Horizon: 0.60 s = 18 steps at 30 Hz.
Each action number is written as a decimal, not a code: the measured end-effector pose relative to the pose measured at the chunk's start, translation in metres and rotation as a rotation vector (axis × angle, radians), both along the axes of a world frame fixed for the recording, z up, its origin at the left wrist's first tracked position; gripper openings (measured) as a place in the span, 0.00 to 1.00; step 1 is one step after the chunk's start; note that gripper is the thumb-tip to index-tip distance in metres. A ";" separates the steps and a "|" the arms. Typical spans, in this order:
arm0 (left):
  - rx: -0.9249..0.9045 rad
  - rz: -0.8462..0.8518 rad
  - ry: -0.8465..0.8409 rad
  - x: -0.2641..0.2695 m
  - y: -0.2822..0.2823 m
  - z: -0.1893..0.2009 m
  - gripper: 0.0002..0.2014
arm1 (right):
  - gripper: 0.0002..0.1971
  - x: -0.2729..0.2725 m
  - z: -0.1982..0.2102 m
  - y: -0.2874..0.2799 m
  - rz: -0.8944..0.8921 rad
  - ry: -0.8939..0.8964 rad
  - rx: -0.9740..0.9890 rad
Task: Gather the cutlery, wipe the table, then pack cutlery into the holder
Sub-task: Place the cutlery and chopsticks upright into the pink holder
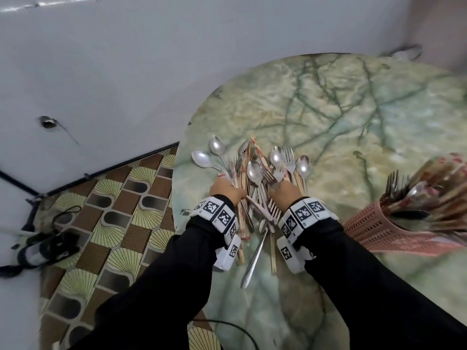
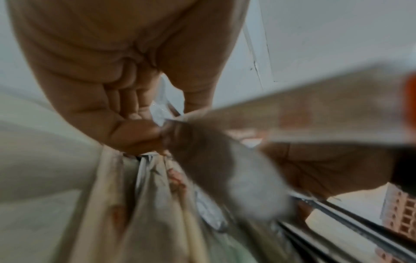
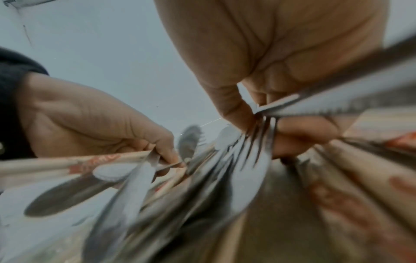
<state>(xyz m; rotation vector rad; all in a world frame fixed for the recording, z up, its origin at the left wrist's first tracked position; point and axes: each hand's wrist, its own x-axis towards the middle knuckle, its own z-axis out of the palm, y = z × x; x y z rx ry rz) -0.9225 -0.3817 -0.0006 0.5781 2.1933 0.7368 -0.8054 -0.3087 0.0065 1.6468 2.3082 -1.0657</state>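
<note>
Left grip (image 1: 225, 191) and right grip (image 1: 282, 191): fingers curled around cutlery pile (image 1: 255, 170) lying on surface (image 1: 353, 109) between them. Holder (image 1: 374, 227) tipped over, right of right grip, part-filled.

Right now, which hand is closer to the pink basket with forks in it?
Right. The right hand grips the cutlery pile just beside the pink basket; the left hand grips the pile's far side.
</note>
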 end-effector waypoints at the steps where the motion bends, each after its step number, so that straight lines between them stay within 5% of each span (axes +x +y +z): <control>1: 0.004 0.004 -0.025 0.000 -0.001 0.000 0.10 | 0.16 0.002 0.000 0.000 -0.010 0.001 0.003; 3: 0.015 0.011 -0.077 0.002 -0.003 0.002 0.09 | 0.17 0.007 0.002 0.000 -0.029 0.000 0.026; 7: 0.064 0.052 -0.198 0.002 -0.003 0.005 0.23 | 0.12 0.014 0.008 0.004 -0.087 0.092 0.083; 10: 0.174 0.182 -0.408 0.000 -0.007 0.013 0.16 | 0.12 0.016 0.014 0.005 -0.146 0.166 0.116; 13: 0.200 0.193 -0.411 -0.002 -0.011 0.024 0.07 | 0.10 0.014 0.019 0.005 -0.228 0.273 0.113; 18: 0.289 0.158 -0.389 -0.006 -0.014 0.039 0.13 | 0.07 0.010 0.016 0.005 -0.274 0.403 0.055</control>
